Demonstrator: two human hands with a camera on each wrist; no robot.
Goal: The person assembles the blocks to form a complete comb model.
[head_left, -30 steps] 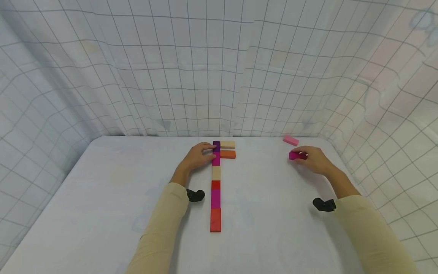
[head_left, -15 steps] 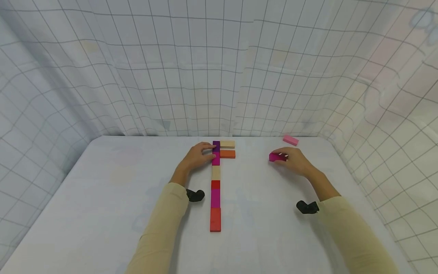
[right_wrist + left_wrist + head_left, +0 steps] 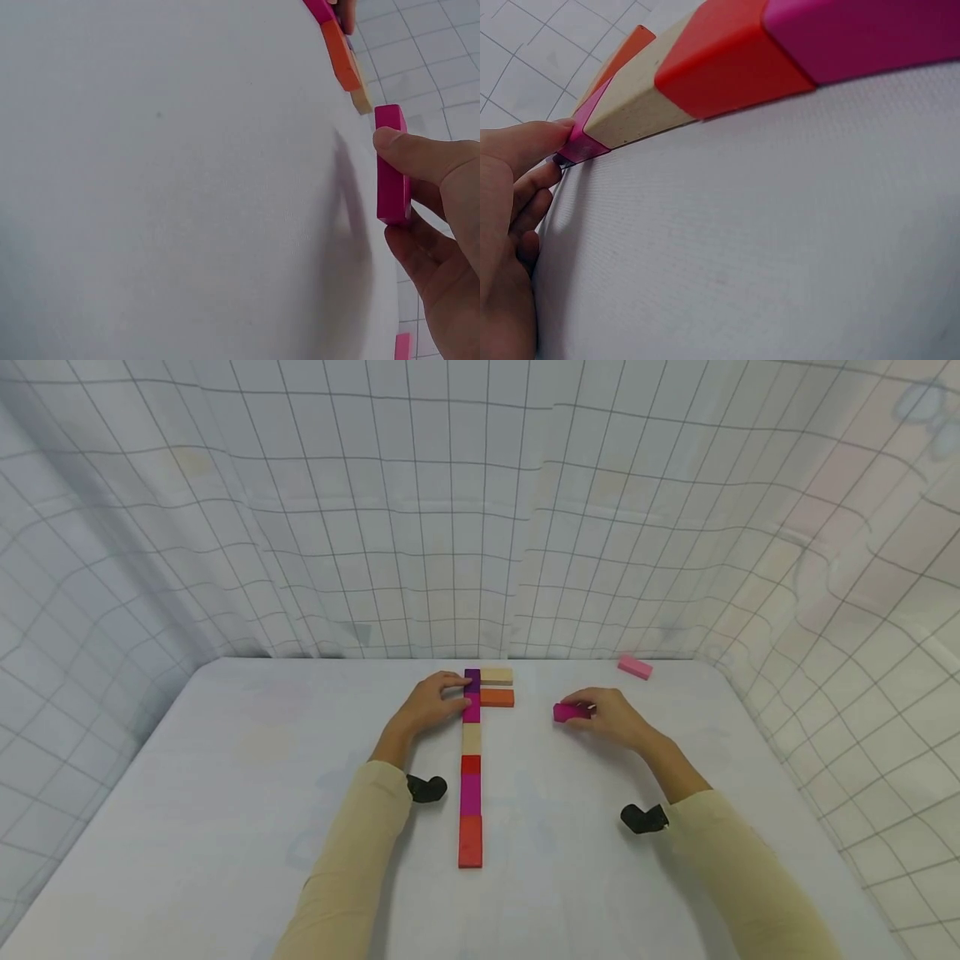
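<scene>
My left hand [image 3: 430,704] touches the far end of a column of coloured blocks. Its index finger reaches the purple block [image 3: 472,680], and its thumb lies on the magenta block [image 3: 591,129] just nearer. Toward me the column continues with a cream block [image 3: 471,738], a red block [image 3: 470,765], a magenta block [image 3: 470,794] and a red-orange block [image 3: 470,841]. My right hand [image 3: 613,717] pinches a loose magenta block [image 3: 391,184] between thumb and fingers, to the right of the column. Its shadow falls on the table beside it.
Cream [image 3: 497,676] and orange [image 3: 497,697] blocks jut rightward from the column's far end, with a gap between them. A pink block [image 3: 635,667] lies by the table's back edge at the right. Gridded white curtains [image 3: 480,527] enclose the white table [image 3: 225,827].
My right hand has carried the magenta block leftward across the table, toward the column. My left hand has stayed at the column's far end.
</scene>
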